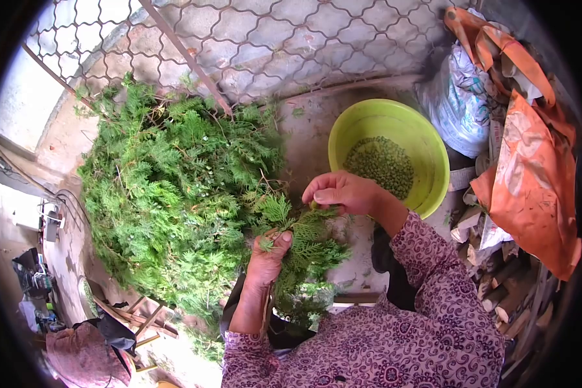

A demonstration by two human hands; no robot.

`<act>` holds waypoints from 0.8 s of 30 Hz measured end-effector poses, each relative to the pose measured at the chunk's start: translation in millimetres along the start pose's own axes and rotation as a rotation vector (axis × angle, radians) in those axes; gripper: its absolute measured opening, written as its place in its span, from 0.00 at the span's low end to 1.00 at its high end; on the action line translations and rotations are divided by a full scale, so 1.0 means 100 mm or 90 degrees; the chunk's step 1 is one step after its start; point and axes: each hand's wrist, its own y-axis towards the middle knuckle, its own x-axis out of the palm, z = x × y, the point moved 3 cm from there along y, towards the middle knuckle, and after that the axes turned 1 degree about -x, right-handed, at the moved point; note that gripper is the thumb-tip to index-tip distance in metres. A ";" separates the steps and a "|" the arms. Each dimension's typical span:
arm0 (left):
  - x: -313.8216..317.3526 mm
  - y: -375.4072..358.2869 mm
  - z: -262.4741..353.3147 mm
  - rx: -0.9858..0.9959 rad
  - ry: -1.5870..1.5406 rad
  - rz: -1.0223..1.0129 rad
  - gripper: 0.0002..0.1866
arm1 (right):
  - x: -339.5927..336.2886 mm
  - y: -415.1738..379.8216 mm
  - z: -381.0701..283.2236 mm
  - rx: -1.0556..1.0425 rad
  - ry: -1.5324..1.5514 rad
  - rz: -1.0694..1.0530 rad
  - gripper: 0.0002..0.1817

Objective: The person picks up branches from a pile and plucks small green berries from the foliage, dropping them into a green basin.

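Note:
My left hand (269,256) is closed around the stem of a leafy evergreen sprig (310,236), which looks like cypress or arborvitae. Just above the sprig's tip, my right hand (344,194) pinches a small green cone (315,204) between thumb and forefinger. Beyond my right hand stands a yellow-green plastic basin (430,152) with many small green cones (381,165) in its bottom. A big heap of cut evergreen branches (174,187) lies to the left of my hands.
A metal lattice (291,39) runs along the back. On the right are an orange sack (530,187), a white plastic bag (456,107) and stacked firewood (511,291). A wooden frame (139,320) and pinkish cloth (87,355) are at lower left.

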 end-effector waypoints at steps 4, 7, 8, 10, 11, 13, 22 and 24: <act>0.00 0.05 -0.02 0.003 -0.035 -0.024 0.08 | -0.02 0.05 0.05 -0.064 -0.158 0.013 0.11; 0.08 0.03 -0.03 -0.100 -0.069 -0.049 0.05 | -0.04 0.11 0.07 -0.165 -0.439 0.157 0.09; 0.11 0.03 -0.04 -0.100 -0.068 -0.049 0.05 | -0.03 0.12 0.09 -0.165 -0.438 0.158 0.09; 0.15 0.09 -0.08 -0.074 -0.118 -0.036 0.05 | -0.06 0.16 0.12 -0.150 -0.490 0.259 0.09; 0.13 0.10 -0.09 -0.071 -0.117 -0.037 0.05 | -0.04 0.19 0.19 -0.153 -0.491 0.259 0.09; 0.10 0.13 -0.11 -0.047 -0.099 -0.091 0.07 | 0.05 0.21 0.18 -0.369 -0.717 0.331 0.08; -0.07 0.17 -0.08 -0.080 -0.340 -0.266 0.14 | -0.65 0.01 -0.06 -0.161 0.396 0.214 0.03; -0.06 0.21 -0.12 -0.068 -0.337 -0.288 0.17 | -0.49 -0.02 -0.06 -0.158 0.435 0.217 0.01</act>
